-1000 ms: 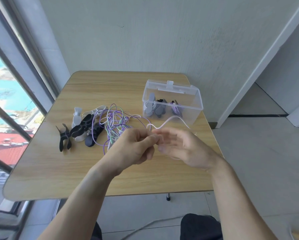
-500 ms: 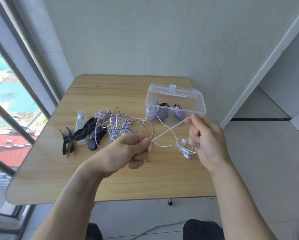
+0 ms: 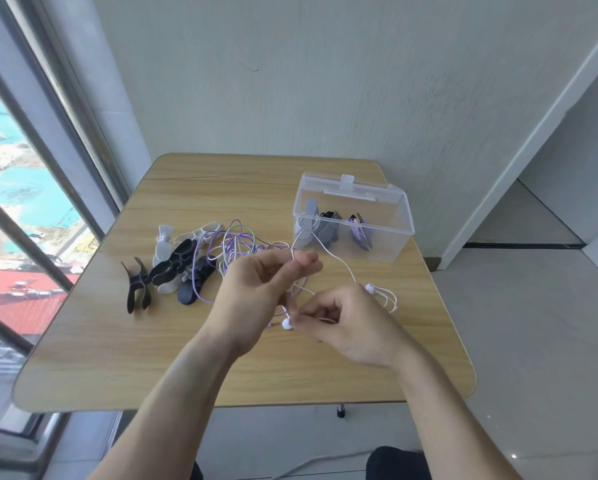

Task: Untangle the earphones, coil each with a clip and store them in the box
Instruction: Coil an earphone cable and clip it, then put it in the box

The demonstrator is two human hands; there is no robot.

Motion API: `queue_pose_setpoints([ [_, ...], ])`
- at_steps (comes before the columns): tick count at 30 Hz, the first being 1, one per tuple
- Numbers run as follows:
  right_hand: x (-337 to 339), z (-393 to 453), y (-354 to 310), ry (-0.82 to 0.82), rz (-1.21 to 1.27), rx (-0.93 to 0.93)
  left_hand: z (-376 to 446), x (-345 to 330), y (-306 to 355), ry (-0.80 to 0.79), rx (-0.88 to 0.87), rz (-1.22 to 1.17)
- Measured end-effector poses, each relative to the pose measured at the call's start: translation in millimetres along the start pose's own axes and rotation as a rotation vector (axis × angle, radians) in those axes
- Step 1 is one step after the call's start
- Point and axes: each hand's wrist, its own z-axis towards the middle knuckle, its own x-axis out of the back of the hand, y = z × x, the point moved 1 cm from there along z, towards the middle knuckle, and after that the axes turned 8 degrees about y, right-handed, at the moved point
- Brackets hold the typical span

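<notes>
Nearest to us, our right hand (image 3: 351,323) curls its fingers and pinches the white earphone cable (image 3: 339,263) just beside a white earbud (image 3: 287,323), low over the wooden table (image 3: 117,358). Just beyond it our left hand (image 3: 256,292) is raised a little higher, thumb and fingertips pinching the same white cable, which loops up from that grip and runs right to a second earbud (image 3: 370,288) lying on the table near our right hand. Behind the left hand lies the tangle of purple and green earphone cables (image 3: 235,244), touching a heap of black and white clips (image 3: 172,265) to its left; one black clip (image 3: 136,289) lies apart at the heap's left edge. Farther back on the right stands the clear plastic box (image 3: 387,233), its lid open, with grey and black clips and a coiled purple earphone (image 3: 358,232) inside, close to the pale wall (image 3: 325,81)
</notes>
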Motion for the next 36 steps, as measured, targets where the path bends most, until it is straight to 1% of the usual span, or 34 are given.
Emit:
queue_pose_setpoints([
  [1, -0.7, 0.2, -0.2, -0.011, 0.002, 0.005, 0.2, 1.0, -2.7, 0.025, -0.034, 0.148],
  [2, 0.7, 0.4, -0.4, -0.009, 0.015, 0.003, 0.2, 1.0, -4.6, 0.043, -0.055, 0.242],
  [4, 7.3, -0.3, -2.8, 0.017, 0.101, 0.007, 1.1, 1.4, -7.3, 0.041, -0.098, 0.356],
  [6, 15.4, -0.5, -2.6, 0.070, 0.198, 0.041, 2.4, 3.1, -7.2, -0.025, -0.132, 0.434],
  [8, 23.6, 0.4, 0.1, 0.147, 0.252, 0.070, 1.7, 3.7, -5.1, -0.200, -0.083, 0.401],
  [10, 28.3, 0.0, 3.2, 0.193, 0.264, 0.067, 0.1, 2.8, -2.1, -0.368, 0.024, 0.257],
  [11, 29.0, -0.4, 4.0, 0.204, 0.247, 0.066, 0.5, 2.8, -2.1, -0.410, 0.079, 0.194],
  [13, 28.1, -0.9, 5.6, 0.247, 0.210, 0.078, 3.4, 4.0, -6.4, -0.442, 0.168, 0.181],
  [16, 30.7, 2.3, 9.2, 0.390, 0.187, 0.116, 4.2, 6.0, -12.4, -0.525, 0.229, 0.229],
  [18, 35.6, 3.6, 10.5, 0.439, 0.179, 0.121, 0.6, 4.4, -12.2, -0.572, 0.222, 0.159],
  [20, 38.9, 4.4, 12.6, 0.437, 0.150, 0.104, -1.2, 2.0, -9.0, -0.579, 0.235, 0.012],
  [22, 39.5, 5.6, 15.1, 0.418, 0.127, 0.086, -1.0, -1.2, -4.4, -0.531, 0.268, -0.168],
  [25, 39.7, 6.6, 18.6, 0.393, 0.140, 0.063, 0.8, -2.3, 1.4, -0.326, 0.274, -0.312],
  [28, 33.7, 5.3, 20.8, 0.355, 0.056, 0.069, 1.2, -2.8, 5.8, -0.149, 0.222, -0.460],
  [30, 24.0, 2.9, 16.9, 0.299, 0.041, 0.099, 2.9, -1.8, 6.6, -0.025, 0.161, -0.522],
  [31, 19.3, 1.7, 13.9, 0.286, 0.072, 0.117, 3.8, -0.5, 7.0, 0.037, 0.132, -0.542],
  [33, 13.7, 0.0, 6.9, 0.296, 0.140, 0.145, 6.9, 4.2, 7.3, 0.145, 0.090, -0.606],
  [35, 9.6, -1.4, 2.0, 0.285, 0.143, 0.158, 9.3, 10.8, 7.4, 0.221, 0.067, -0.669],
  [36, 6.9, -2.0, -0.3, 0.265, 0.129, 0.169, 10.5, 14.3, 7.3, 0.243, 0.042, -0.654],
])
